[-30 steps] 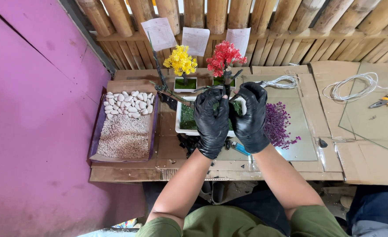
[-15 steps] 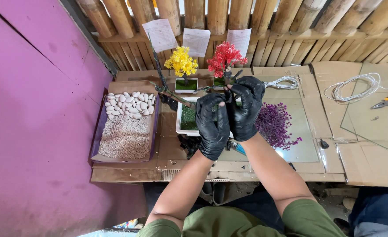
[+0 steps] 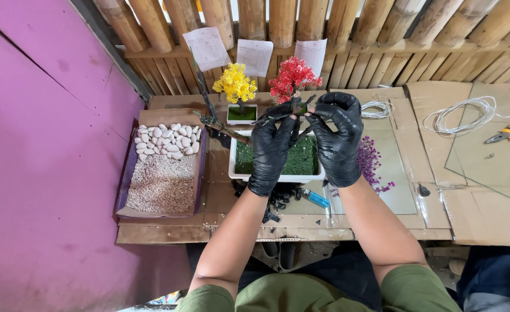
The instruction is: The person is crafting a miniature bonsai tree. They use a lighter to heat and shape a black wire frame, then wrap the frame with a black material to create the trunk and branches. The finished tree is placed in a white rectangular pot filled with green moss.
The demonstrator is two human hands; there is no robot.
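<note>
Item, centre frame: left hand point(image 3: 270, 151) and right hand point(image 3: 337, 141), both black-gloved, were pinched shut on a dark twig armature point(image 3: 292, 112) held over the white tray point(image 3: 278, 175) of green moss. Step judged: shaping branches; next calls for a steady twist. Against the earlier frame, the hands had closed together and risen slightly.

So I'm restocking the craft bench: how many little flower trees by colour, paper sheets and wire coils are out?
Yellow flower tree: 1
Red flower tree: 1
Purple flower sprig: 1
Paper sheets on the bamboo wall: 3
White wire coils: 2
Total: 8
Both gloved hands, left hand and right hand, hold a dark branch over the white tray.
</note>
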